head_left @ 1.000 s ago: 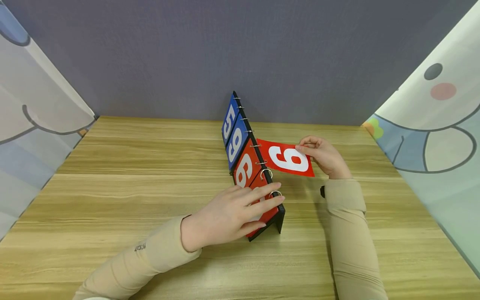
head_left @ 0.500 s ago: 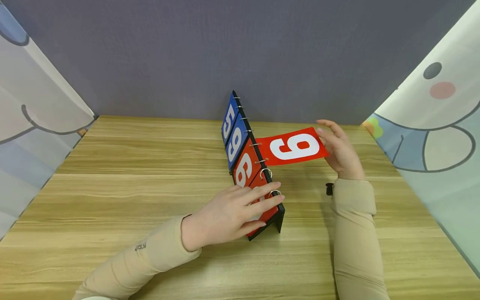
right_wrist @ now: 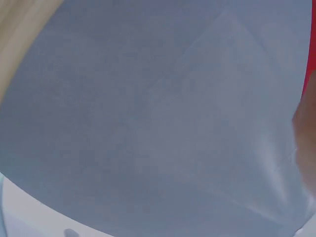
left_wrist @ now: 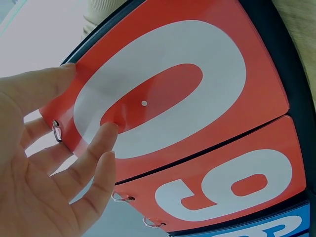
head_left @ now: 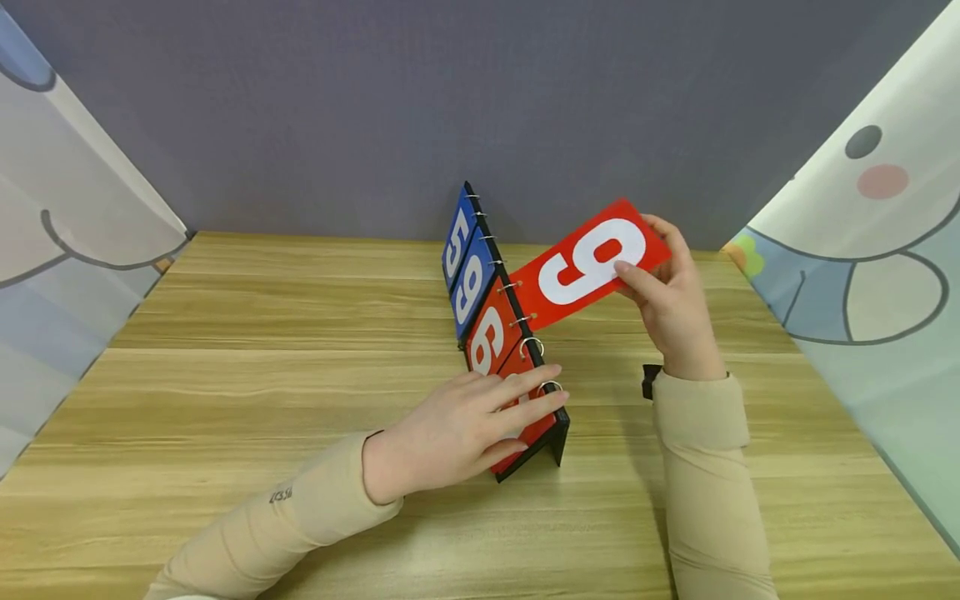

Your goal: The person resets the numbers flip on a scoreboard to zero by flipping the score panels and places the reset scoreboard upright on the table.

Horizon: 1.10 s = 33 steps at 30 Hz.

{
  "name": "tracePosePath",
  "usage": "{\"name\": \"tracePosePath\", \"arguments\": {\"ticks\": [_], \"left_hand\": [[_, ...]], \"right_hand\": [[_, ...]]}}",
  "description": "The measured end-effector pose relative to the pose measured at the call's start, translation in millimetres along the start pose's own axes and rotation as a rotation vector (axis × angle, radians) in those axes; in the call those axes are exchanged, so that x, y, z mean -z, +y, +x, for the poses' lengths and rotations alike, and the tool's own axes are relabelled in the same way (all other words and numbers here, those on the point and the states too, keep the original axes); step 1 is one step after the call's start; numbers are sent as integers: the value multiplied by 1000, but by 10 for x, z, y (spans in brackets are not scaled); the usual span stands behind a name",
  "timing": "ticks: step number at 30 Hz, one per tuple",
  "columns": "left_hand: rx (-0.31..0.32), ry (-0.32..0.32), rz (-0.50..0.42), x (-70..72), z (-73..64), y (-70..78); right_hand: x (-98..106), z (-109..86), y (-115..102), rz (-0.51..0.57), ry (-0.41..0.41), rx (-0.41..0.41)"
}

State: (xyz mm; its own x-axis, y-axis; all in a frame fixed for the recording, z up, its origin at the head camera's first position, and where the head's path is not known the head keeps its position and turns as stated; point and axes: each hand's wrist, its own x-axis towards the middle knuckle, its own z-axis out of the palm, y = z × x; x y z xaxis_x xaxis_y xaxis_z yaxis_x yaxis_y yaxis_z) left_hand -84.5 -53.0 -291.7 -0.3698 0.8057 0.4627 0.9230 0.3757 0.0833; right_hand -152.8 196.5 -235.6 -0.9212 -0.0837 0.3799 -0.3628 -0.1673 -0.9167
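Observation:
A tabletop flip scoreboard with a black frame (head_left: 562, 421) stands tent-like on the table. My left hand (head_left: 457, 429) rests across its near end, two fingertips reaching over the ringed top edge. In the left wrist view the other fingers of this hand (left_wrist: 54, 163) lie on a red card (left_wrist: 222, 44) bearing a white 0. Right of the frame, my right hand (head_left: 671, 304) pinches a red number card (head_left: 555, 304) with a white 6-like digit, thumb in front and fingers behind. That card hangs on two rings and slants upward. Its red edge (right_wrist: 311, 49) shows in the right wrist view.
Two blue number cards (head_left: 472, 279) fill the scoreboard's far half. The wooden table (head_left: 285, 333) meets a grey panel (head_left: 337, 117) at the back. Cartoon-printed sheets (head_left: 877, 275) flank both sides. A black piece (head_left: 650, 382) sits at the right cuff.
The right hand shifts its hold, with fingers loosened half a second ago and a fresh pinch now. The loose red card swings upward and away. The left hand stays put.

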Motion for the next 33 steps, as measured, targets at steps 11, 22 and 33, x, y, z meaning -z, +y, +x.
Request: {"name": "tracePosePath", "arguments": {"ticks": [11, 22, 33], "left_hand": [[-4, 28, -10, -21, -2, -7], [-12, 34, -2, -18, -3, -5], [-47, 60, 50, -14, 6, -5]], "right_hand": [[-213, -26, 133, -365, -258, -12], [-372, -41, 332, -590, -330, 200], [-417, -8, 454, -680, -345, 523]]}}
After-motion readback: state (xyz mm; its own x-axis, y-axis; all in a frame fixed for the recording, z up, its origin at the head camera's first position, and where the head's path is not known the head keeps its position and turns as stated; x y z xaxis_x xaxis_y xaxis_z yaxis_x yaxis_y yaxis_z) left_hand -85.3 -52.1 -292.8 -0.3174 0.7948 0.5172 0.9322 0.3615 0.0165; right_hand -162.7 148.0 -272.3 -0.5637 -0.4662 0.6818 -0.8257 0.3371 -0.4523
